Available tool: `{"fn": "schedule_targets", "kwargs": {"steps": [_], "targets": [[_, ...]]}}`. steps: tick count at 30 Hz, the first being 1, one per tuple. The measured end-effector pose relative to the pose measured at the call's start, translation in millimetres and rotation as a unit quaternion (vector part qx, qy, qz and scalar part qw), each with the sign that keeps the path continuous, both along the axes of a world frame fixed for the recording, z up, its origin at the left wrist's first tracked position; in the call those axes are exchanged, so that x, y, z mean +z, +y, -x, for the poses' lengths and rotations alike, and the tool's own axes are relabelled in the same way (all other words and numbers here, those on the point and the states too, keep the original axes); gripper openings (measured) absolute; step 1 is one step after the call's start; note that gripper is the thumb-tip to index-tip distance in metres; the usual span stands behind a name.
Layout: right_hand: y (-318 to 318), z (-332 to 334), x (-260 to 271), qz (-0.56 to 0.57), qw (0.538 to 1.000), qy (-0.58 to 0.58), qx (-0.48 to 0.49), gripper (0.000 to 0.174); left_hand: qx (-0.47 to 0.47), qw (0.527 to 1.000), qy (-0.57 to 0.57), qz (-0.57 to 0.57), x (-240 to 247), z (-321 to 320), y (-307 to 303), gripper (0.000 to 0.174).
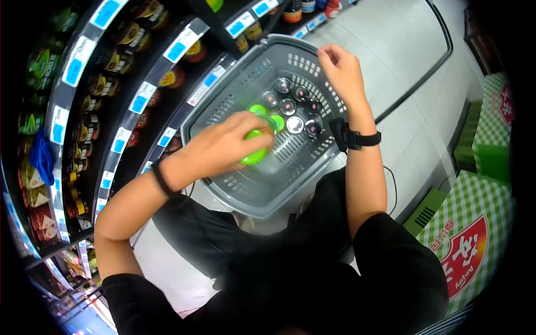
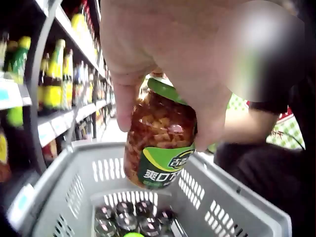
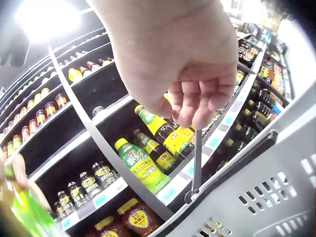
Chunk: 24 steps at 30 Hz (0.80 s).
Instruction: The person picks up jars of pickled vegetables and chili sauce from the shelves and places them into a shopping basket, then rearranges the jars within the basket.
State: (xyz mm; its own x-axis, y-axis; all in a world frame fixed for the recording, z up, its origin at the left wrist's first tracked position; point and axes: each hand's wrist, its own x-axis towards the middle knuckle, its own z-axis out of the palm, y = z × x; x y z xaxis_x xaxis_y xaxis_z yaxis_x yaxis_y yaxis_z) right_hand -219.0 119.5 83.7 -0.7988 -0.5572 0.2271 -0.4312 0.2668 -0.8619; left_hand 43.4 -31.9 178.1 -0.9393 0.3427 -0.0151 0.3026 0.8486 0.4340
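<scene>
My left hand (image 1: 231, 139) grips a glass jar (image 2: 160, 140) from above, over the grey shopping basket (image 1: 223, 192). Reddish-brown chopped food fills the jar, which has a green label and a green lid (image 1: 255, 146). In the left wrist view the jar tilts a little, its base above the jars in the basket. Several black-lidded jars (image 1: 287, 106) stand inside, with green-lidded jars (image 1: 277, 121) beside them. My right hand (image 1: 343, 72) hovers by the basket's far right rim, its fingers loosely curled with nothing seen in them.
Store shelves (image 1: 142, 97) with price tags, jars and bottles (image 2: 57, 74) run along the left. The basket's long dark handle (image 1: 416, 84) stretches out over the tiled floor (image 1: 385, 39). Green checkered boxes (image 1: 463, 223) stand at the right. The person's legs (image 1: 190, 229) are close to the basket.
</scene>
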Motion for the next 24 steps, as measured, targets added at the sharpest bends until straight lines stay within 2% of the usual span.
{"fn": "schedule_targets", "kwargs": {"steps": [2,4,7,9,13,16,19,22,24], "targets": [[3.3,-2.9,4.5,0.020,1.000,-0.001,0.000,0.021,-0.036,0.996,-0.079,0.014,-60.8,15.8,11.3,0.065],[4.1,-3.6,6.3,0.035,0.999,-0.007,-0.002,0.020,-0.078,0.991,-0.106,0.025,-122.5,22.7,21.8,0.053],[7.8,-2.4,9.0,0.042,0.999,0.003,-0.004,0.020,-0.190,0.968,-0.097,0.134,-216.0,22.8,40.8,0.038],[14.3,-1.4,13.1,0.039,0.999,0.010,-0.011,0.021,-0.212,0.968,-0.067,0.117,-254.5,20.8,50.5,0.033],[20.6,2.1,12.6,0.049,0.999,0.009,-0.019,0.022,-0.214,0.962,-0.096,0.139,-300.5,33.0,64.0,0.030],[22.9,0.7,13.3,0.057,0.998,-0.009,-0.024,0.019,-0.196,0.967,0.007,0.165,-324.3,37.2,56.5,0.029],[22.6,1.5,9.5,0.058,0.998,0.000,-0.031,0.018,-0.202,0.959,0.013,0.199,-336.1,46.5,52.5,0.028],[20.8,2.0,7.9,0.068,0.997,-0.012,-0.026,0.018,-0.191,0.956,0.131,0.178,-336.4,54.0,55.9,0.026],[20.0,1.9,4.3,0.053,0.998,0.004,-0.018,0.019,-0.181,0.963,0.107,0.170,-342.3,58.6,60.3,0.026]]}}
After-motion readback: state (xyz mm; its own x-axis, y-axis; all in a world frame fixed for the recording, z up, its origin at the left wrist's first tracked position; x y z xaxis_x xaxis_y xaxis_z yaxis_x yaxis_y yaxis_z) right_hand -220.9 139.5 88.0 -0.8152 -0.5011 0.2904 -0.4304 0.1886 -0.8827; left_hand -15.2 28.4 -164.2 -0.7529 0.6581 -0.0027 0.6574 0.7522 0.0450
